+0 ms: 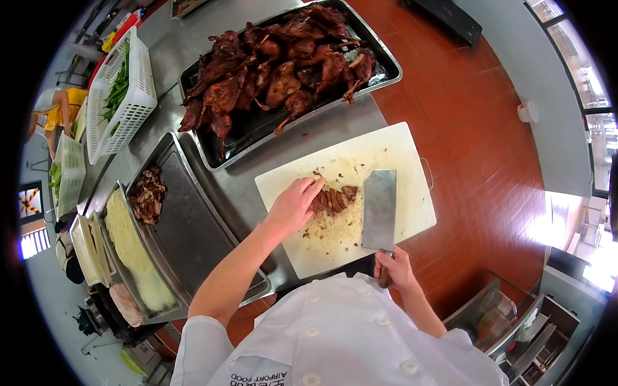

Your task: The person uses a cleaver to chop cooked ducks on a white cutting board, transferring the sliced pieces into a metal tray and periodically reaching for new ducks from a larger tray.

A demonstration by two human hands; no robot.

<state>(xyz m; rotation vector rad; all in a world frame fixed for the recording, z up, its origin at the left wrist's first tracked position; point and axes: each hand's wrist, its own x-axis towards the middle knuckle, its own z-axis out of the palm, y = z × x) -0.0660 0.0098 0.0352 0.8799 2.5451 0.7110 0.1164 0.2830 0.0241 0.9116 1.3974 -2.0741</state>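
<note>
My left hand [293,207] rests its fingers on the near end of a row of sliced dark cooked meat [338,199], which lies on a white cutting board [400,149]. In my right hand [397,268] is the wooden handle of a cleaver [380,210]; its broad blade lies over the board, to the right of the slices and apart from them. Brown crumbs are scattered around the meat. Beyond the board, a large metal tray [289,126] holds many dark roasted birds [282,84]. Left of the board, a metal tray [193,217] bears a pile of chopped meat [148,195] at its far end.
A tray of pale shredded food [137,255] stands at the left. Behind it are white plastic baskets [147,91] with green vegetables [118,87]. A person in yellow and white [63,108] stands farther off. The counter's right edge borders a red tiled floor [458,144].
</note>
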